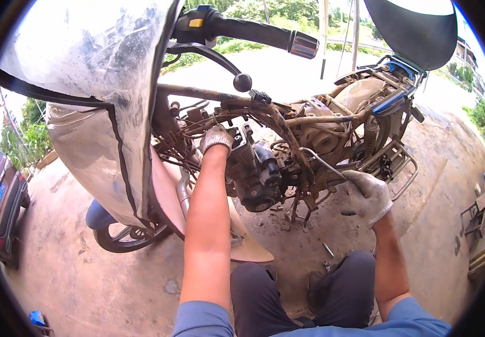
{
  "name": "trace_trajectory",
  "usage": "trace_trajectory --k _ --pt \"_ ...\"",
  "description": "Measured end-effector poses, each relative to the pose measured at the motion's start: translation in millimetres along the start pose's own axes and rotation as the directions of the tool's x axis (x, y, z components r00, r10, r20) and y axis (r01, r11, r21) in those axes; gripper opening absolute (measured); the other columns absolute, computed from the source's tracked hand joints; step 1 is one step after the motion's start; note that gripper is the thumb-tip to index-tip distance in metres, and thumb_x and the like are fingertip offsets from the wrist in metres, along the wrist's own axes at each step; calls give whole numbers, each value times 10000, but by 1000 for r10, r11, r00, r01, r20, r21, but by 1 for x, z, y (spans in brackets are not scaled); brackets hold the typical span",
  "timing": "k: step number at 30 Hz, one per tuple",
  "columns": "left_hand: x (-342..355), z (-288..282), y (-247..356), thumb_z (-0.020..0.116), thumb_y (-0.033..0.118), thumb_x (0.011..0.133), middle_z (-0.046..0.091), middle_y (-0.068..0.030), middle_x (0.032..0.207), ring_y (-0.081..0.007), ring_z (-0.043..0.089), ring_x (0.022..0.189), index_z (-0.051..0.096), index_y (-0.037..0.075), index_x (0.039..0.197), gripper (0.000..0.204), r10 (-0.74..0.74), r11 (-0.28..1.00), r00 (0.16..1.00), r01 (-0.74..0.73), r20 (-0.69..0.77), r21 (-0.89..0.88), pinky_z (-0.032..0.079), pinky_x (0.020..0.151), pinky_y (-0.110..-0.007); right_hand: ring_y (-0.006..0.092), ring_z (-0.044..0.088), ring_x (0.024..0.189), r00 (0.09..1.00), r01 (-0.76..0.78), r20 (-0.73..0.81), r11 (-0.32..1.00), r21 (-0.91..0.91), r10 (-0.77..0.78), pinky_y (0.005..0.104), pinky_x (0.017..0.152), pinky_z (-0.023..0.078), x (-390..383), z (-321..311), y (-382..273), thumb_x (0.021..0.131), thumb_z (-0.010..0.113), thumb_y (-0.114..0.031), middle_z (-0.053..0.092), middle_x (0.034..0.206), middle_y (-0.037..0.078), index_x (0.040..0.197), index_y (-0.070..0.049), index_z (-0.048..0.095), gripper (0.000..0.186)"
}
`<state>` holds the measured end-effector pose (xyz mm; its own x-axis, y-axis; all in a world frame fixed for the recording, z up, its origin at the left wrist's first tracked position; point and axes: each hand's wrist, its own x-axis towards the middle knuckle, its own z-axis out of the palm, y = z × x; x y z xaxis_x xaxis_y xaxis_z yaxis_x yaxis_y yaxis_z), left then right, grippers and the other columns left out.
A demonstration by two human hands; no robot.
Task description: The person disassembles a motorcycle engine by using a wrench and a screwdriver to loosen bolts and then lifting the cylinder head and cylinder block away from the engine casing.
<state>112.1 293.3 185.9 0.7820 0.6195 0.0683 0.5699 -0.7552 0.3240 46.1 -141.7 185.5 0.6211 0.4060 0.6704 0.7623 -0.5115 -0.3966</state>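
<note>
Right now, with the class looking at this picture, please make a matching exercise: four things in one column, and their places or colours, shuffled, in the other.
Column one
1. Left hand
2. Right hand
3. Parked car
4. Handlebar grip

Column two
A. Black, near the top of the picture
B. At the lower end of a thin metal rod
C. By the upper part of the engine
D. At the far left, beyond the motorcycle's front wheel

Right pairs: 1-C, 2-B, 3-D, 4-A.
</note>
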Motion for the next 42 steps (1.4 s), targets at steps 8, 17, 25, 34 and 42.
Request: trace_trajectory --k 8,17,25,34,42 --pt "37 10 -44 550 377 982 613 -240 1391 -376 595 1304 674 99 1328 460 143 980 989 -138 -31 145 492 1098 -461 384 706 932 975 129 175 990 59 -137 474 812 566 92 126 -58 989 622 -298 736 992 171 1155 -151 741 252" --pt "15 -8 -30 536 303 985 635 -237 1370 -401 614 1273 665 77 1329 432 128 988 991 -130 33 87 492 1096 -467 401 704 948 956 125 269 992 -23 -114 499 830 563 128 146 -55 1007 569 -314 737 995 184 1165 -167 727 267" --pt "11 -3 -32 486 396 1004 594 -247 1424 -395 574 1328 619 8 1359 542 90 994 995 -93 53 59 478 1118 -464 415 703 922 936 170 321 983 -63 -142 512 815 557 139 143 -62 1014 554 -315 732 965 201 1151 -160 721 266" --pt "-5 -8 -3 545 514 999 607 -249 1401 -383 577 1326 654 85 1356 568 -12 1000 1000 12 -19 -26 489 1101 -476 408 711 910 912 221 378 967 -126 -159 504 789 570 147 150 -61 998 570 -291 732 931 191 1049 -113 705 229" --pt "14 2 -20 547 371 1021 607 -244 1405 -402 580 1316 634 114 1360 434 85 996 996 -85 10 9 473 1116 -477 167 649 680 922 -383 204 692 612 330 280 642 528 101 73 -37 993 685 -291 690 795 53 1148 -22 701 311"
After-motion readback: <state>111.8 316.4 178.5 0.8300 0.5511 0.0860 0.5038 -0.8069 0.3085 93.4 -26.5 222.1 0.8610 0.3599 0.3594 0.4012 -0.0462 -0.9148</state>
